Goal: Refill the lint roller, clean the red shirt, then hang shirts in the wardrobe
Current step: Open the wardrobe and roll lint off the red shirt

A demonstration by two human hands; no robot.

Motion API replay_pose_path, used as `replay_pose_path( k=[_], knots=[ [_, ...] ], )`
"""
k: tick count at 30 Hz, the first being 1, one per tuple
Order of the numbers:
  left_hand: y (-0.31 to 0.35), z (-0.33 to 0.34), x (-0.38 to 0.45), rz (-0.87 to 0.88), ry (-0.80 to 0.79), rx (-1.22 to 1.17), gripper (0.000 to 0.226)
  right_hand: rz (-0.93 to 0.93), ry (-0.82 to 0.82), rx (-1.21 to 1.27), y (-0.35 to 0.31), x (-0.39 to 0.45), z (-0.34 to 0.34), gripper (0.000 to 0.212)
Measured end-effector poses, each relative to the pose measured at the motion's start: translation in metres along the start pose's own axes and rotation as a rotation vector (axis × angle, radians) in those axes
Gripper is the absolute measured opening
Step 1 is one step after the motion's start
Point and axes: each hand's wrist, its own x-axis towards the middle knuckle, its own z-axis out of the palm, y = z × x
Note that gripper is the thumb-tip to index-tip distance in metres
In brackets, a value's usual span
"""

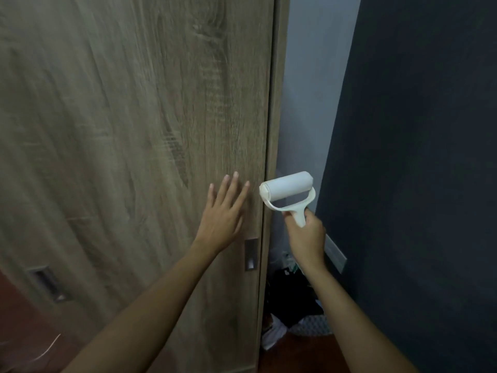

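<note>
One wardrobe door, wood-grained, fills the left and centre of the frame. Two recessed metal handles show on it: one handle at lower centre close to the door's right edge, and a second handle at lower left. The frame of the wardrobe runs as a narrow vertical strip along the door's right edge.

Two hands are in view. The left hand, at centre frame, is spread flat with the fingers extended and apart, at the door surface just above the right-hand handle; whether the palm touches the wood cannot be told. It grips nothing.

The right hand, right of centre, is closed around the handle of one lint roller. The roller is white, with its cylinder uppermost and tilted, held in the gap between the wardrobe frame and one dark wall that occupies the right side of the frame. A pale wall shows behind the roller.

At lower centre, in the gap on the floor, lies a pile of dark and light items; their number and kind cannot be told. No shirt can be made out; motion blur softens the door surface.
</note>
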Motion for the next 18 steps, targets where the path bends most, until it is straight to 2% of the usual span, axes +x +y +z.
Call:
replay_pose_path(
  k=[2,4,8,13,18],
  knots=[
    [-0.009,0.016,0.006,0.053,-0.003,0.051,0.075,0.006,0.010,-0.010,0.007,0.005,0.010,0.037],
    [-0.015,0.028,0.010,0.089,-0.010,0.100,0.080,0.019,0.011,-0.018,0.012,0.008,0.017,0.041],
    [-0.017,0.046,0.012,0.094,0.036,0.121,0.085,0.011,0.032,-0.020,0.023,0.013,0.021,0.044],
    [-0.008,0.060,0.011,0.044,0.014,0.162,0.111,0.012,0.032,0.014,0.029,0.031,0.024,0.043],
    [-0.009,0.064,0.010,0.022,0.056,0.195,0.117,-0.067,0.027,0.041,0.033,0.042,0.029,0.039]
  ],
)
